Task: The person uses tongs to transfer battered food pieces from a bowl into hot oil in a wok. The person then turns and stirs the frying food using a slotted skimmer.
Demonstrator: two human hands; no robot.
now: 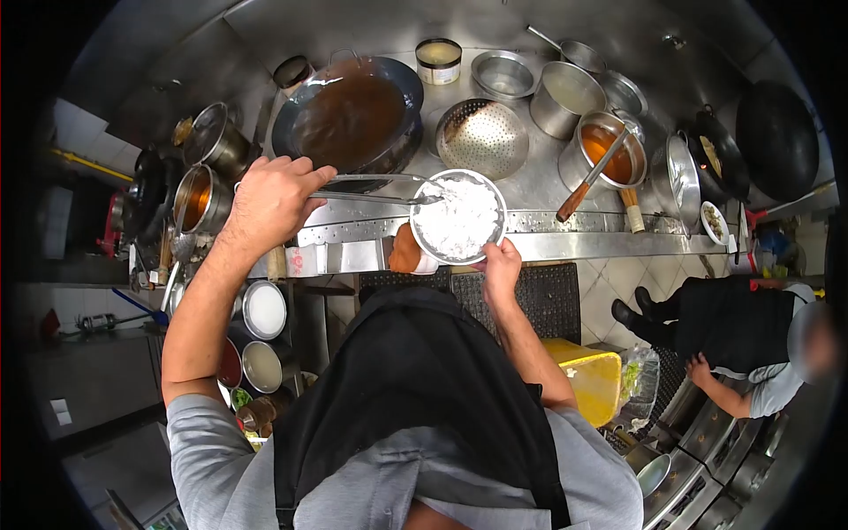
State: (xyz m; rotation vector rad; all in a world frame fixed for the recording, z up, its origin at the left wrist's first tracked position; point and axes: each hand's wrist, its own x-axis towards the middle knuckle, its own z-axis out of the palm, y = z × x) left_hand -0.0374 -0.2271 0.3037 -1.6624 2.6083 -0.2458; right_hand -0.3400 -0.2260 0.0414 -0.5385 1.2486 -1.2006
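My left hand (276,196) is closed around the handle end of metal tongs (375,197). Their tips reach into a round metal bowl (417,231) and touch a white, powdery, lumpy heap (461,223) inside it; whether they pinch a piece I cannot tell. My right hand (502,269) grips the bowl's near right rim, holding it in front of the counter's edge. Just left of the bowl, a wide wok (413,146) of dark brown liquid stands behind the tongs. A round perforated strainer (490,146) lies right behind the bowl.
Along the steel counter (521,196) stand a tin (439,60), a deep pot (565,97) and a pot of orange liquid (605,155) with a wooden-handled tool across it. Containers (265,309) sit below left. A yellow bin (587,375) and another person (733,327) are at right.
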